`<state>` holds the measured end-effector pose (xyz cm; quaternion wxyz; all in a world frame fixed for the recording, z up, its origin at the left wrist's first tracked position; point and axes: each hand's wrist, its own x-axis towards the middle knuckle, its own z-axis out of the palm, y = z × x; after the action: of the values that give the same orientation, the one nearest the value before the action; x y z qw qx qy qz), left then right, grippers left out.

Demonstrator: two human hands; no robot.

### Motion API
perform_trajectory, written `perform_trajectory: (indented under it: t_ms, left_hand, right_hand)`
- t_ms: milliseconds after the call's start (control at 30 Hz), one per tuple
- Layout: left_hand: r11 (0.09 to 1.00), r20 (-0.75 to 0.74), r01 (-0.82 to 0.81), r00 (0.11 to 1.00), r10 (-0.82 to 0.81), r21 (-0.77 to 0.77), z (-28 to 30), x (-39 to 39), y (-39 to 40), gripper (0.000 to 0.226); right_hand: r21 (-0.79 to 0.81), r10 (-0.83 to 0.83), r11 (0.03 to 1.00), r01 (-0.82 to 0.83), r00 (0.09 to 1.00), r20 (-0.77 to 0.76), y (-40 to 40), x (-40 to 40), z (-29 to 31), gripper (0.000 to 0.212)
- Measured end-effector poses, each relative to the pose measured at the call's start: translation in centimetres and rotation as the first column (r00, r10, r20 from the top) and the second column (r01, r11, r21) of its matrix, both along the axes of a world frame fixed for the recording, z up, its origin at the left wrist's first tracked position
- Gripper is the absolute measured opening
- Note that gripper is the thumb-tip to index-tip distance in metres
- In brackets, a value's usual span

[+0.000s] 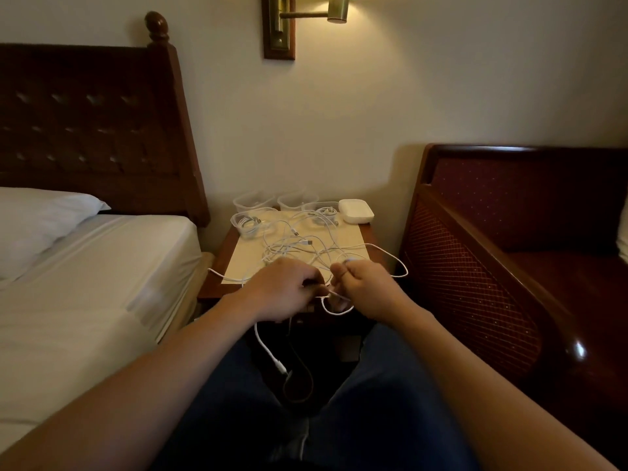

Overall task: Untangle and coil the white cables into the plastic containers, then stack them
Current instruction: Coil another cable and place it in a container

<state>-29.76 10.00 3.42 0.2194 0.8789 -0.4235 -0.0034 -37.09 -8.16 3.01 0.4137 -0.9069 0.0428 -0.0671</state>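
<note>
Both hands pinch one white cable – short span runs left-right.

Both forearms are bare to the near edge of the view with no sleeves, watch or rings visible on the left hand or right hand, and the legs wear dark blue trousers.
</note>
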Motion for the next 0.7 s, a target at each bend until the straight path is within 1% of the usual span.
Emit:
perform_trajectory:
  t_ms: [67,100,133,167,200,233,267,300,333,367,400,433,467,500,533,567,600,667,700]
  left_hand:
    - [1.0,0.12,0.028,0.992,-0.027,-0.009,0.6,0.6,0.2,0.015]
    - [0.999,0.147,0.042,0.988,-0.037,-0.033,0.7,0.8,0.2,0.013]
    - [0.996,0.142,0.053,0.989,-0.042,-0.075,0.8,1.0,0.3,0.011]
    - [0.989,0.096,0.046,0.995,-0.033,-0.138,0.6,1.2,0.4,0.011]
    - [0.973,0.005,0.027,1.0,-0.027,-0.229,0.4,1.3,0.4,0.01]
    - [0.944,-0.113,-0.008,0.993,-0.031,-0.329,0.1,1.2,0.3,0.009]
    - [0.899,-0.238,-0.052,0.97,-0.059,-0.435,-0.3,1.0,0.2,0.009]
    - [0.843,-0.354,-0.115,0.931,-0.093,-0.525,-0.8,0.6,-0.1,0.012]
    - [0.782,-0.465,-0.195,0.875,-0.133,-0.591,-1.3,-0.1,-0.5,0.015]
    - [0.729,-0.566,-0.281,0.806,-0.175,-0.625,-1.9,-0.7,-1.0,0.017]
    - [0.689,-0.647,-0.353,0.731,-0.219,-0.633,-2.4,-1.5,-1.6,0.02]
    - [0.671,-0.704,-0.408,0.668,-0.242,-0.619,-2.9,-2.1,-2.1,0.021]
    - [0.678,-0.741,-0.44,0.628,-0.237,-0.589,-3.4,-2.6,-2.4,0.021]
    - [0.707,-0.764,-0.446,0.611,-0.208,-0.549,-3.7,-2.9,-2.6,0.022]
    - [0.753,-0.776,-0.423,0.605,-0.18,-0.504,-3.8,-3.0,-2.6,0.024]
    - [0.813,-0.775,-0.367,0.613,-0.154,-0.452,-3.6,-3.1,-2.5,0.022]
    - [0.872,-0.762,-0.289,0.633,-0.135,-0.394,-3.2,-3.2,-2.3,0.017]
    - [0.956,-0.712,-0.135,0.695,-0.097,-0.262,-2.1,-3.0,-1.8,0.015]
    - [0.98,-0.673,-0.074,0.736,-0.072,-0.186,-1.5,-2.7,-1.5,0.015]
  right_hand:
    - [0.116,0.049,0.993,-0.032,0.988,-0.143,0.8,-0.3,-0.1,0.048]
    - [0.209,0.078,0.977,-0.034,0.975,-0.207,1.1,-0.5,-0.1,0.051]
    - [0.35,0.125,0.936,-0.028,0.958,-0.257,1.3,-0.8,-0.1,0.053]
    - [0.535,0.204,0.844,-0.021,0.937,-0.284,1.4,-1.0,-0.1,0.052]
    - [0.735,0.31,0.678,-0.011,0.911,-0.273,1.4,-1.2,-0.2,0.05]
    - [0.894,0.415,0.448,0.005,0.885,-0.213,1.5,-1.5,-0.1,0.048]
    - [0.978,0.493,0.208,0.021,0.861,-0.123,1.5,-1.7,0.0,0.046]
    - [0.999,0.53,0.014,0.037,0.847,-0.038,1.7,-1.8,0.1,0.045]
    - [0.993,0.532,-0.11,0.038,0.846,0.027,1.8,-1.7,0.0,0.046]
    - [0.984,0.51,-0.176,0.022,0.857,0.072,2.0,-1.7,0.0,0.048]
    - [0.98,0.472,-0.2,-0.007,0.876,0.102,2.3,-1.6,0.3,0.052]
    - [0.979,0.418,-0.2,-0.034,0.901,0.117,2.6,-1.4,0.5,0.055]
    - [0.982,0.338,-0.181,-0.052,0.934,0.112,2.8,-1.2,0.9,0.055]
    - [0.988,0.236,-0.148,-0.053,0.968,0.087,2.9,-1.0,1.1,0.054]
    - [0.994,0.132,-0.092,-0.063,0.988,0.075,2.9,-0.7,1.1,0.053]
    - [0.996,0.045,0.0,-0.088,0.995,0.088,2.9,-0.4,1.0,0.051]
    - [0.986,-0.015,0.121,-0.117,0.993,0.12,2.8,-0.2,0.8,0.048]
    - [0.899,-0.081,0.416,-0.14,0.979,0.19,2.6,0.0,0.1,0.034]
    - [0.817,-0.098,0.564,-0.122,0.972,0.213,2.5,0.0,-0.4,0.027]
